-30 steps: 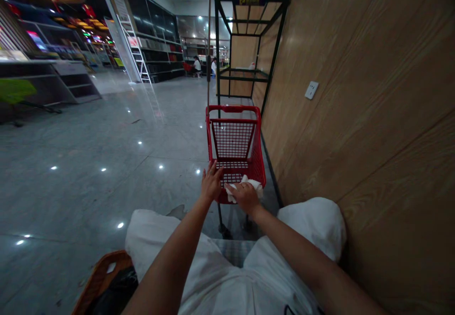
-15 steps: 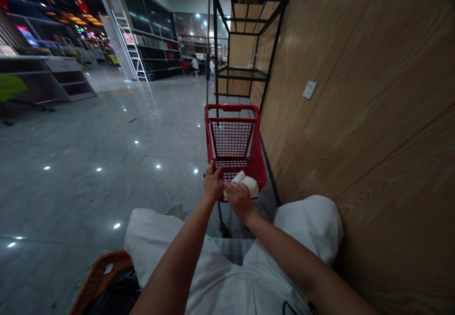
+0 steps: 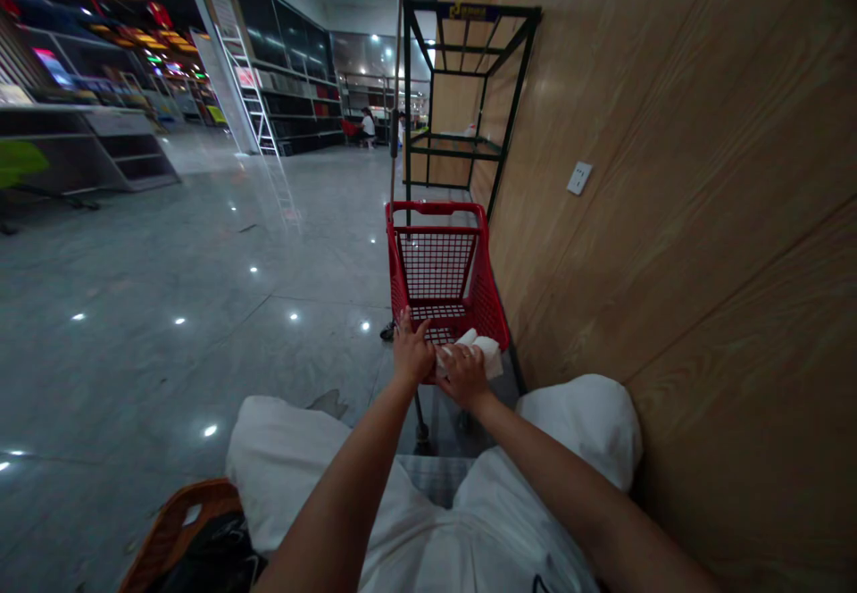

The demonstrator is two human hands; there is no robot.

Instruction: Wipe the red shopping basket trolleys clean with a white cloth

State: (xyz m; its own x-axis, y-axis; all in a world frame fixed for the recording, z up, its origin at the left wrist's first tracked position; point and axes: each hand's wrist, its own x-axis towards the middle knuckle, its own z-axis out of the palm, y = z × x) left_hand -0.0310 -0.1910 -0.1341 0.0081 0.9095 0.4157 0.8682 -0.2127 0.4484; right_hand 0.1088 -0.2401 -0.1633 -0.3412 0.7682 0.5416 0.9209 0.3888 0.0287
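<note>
A red plastic shopping cart (image 3: 438,264) with a grid basket stands between my knees, its near end toward me. My left hand (image 3: 412,352) grips the near left corner of the basket, fingers along the outside and thumb toward the inside. Close beside it, my right hand (image 3: 466,375) presses a folded white cloth (image 3: 492,356) onto the near rim. The cloth bunches up past my fingers over the basket's near right corner. My palms and the rim beneath them are hidden.
A wooden wall (image 3: 669,218) with a socket (image 3: 579,178) runs along my right. Beyond the cart stands a dark metal frame (image 3: 499,155). At lower left is an orange basket (image 3: 178,522) with a black bag (image 3: 218,553). A ladder (image 3: 251,97) and a seated person (image 3: 367,124) are farther off.
My right hand has slid the cloth to the right along the near rim. My left hand has shifted slightly right and nearer to me, still at the left corner.
</note>
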